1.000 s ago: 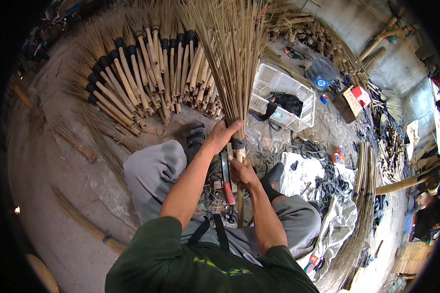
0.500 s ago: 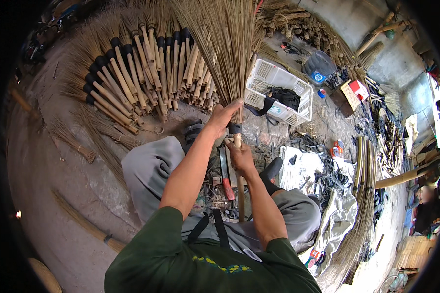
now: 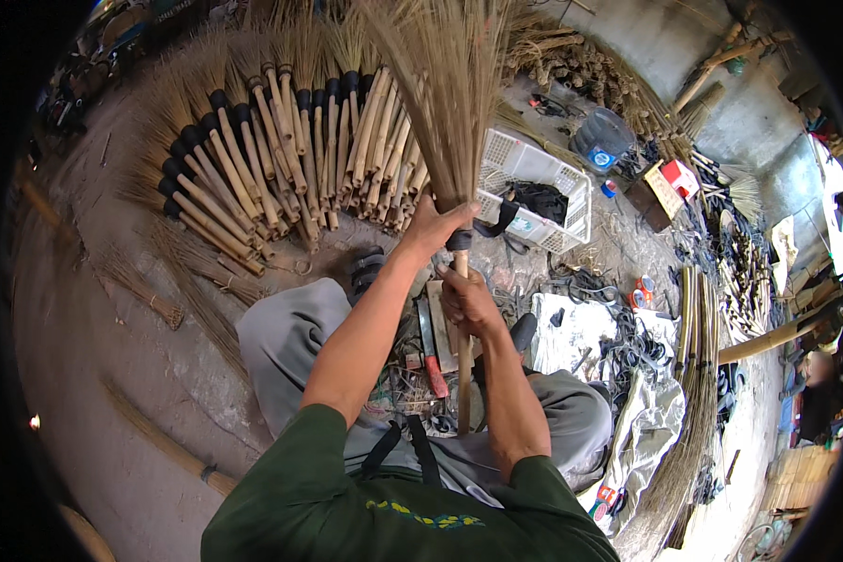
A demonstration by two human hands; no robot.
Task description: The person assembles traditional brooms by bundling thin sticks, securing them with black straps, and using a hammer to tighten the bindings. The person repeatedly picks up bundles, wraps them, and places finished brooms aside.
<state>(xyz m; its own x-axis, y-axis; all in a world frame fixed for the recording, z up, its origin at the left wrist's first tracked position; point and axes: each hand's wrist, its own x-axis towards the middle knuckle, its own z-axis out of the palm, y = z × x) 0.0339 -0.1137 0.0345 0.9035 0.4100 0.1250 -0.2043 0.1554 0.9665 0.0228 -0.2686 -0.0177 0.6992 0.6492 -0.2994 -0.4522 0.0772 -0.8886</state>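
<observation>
A stick broom (image 3: 450, 122) stands upright before me, its long thin bristles fanning away at the top. My left hand (image 3: 437, 228) is wrapped around the base of the bristles, just above a black band (image 3: 459, 241). Lower down, my right hand (image 3: 470, 300) grips the pale wooden handle (image 3: 464, 375), whose end reaches down between my legs. Beside the handle on the ground lies a knife (image 3: 431, 351) with a red grip, next to a wooden block (image 3: 442, 328).
Finished-looking brooms (image 3: 244, 169) lie fanned out at the far left. A white plastic basket (image 3: 571, 220) holding black material stands beyond my hands. To the right are a white sheet (image 3: 571, 328) with black strips and a long bundle of bristles (image 3: 688, 403). Loose bristle bundles (image 3: 145, 290) lie left.
The broom and both hands have shifted slightly lower in the view. The left hand still holds the bristle base, and the right hand stays on the handle. The bristles look more blurred.
</observation>
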